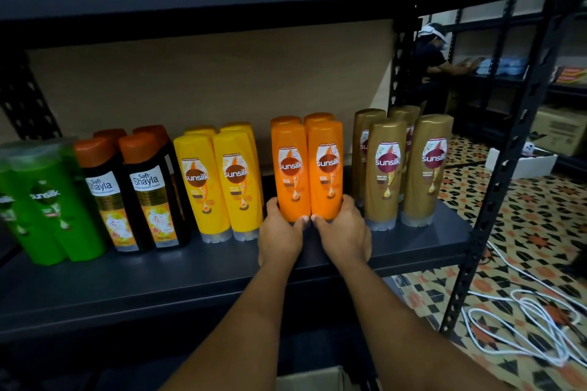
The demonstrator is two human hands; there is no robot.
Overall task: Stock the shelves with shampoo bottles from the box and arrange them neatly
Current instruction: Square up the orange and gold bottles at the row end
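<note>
Fingers [272, 205] of our left hand [279, 233] curl round the base of the left orange bottle [292, 174]; our right hand [344, 232] wraps the right orange bottle [327, 171] likewise, thumbs nearly meeting in front. Both glossy, rounded bottles stand upright, touching, on the dark matte shelf [158, 276], set back from its near edge. Narrow gaps separate them from the yellow bottles [222, 184] at left and the gold bottles [406, 168] at right. Both forearms reach straight in from the near side.
</note>
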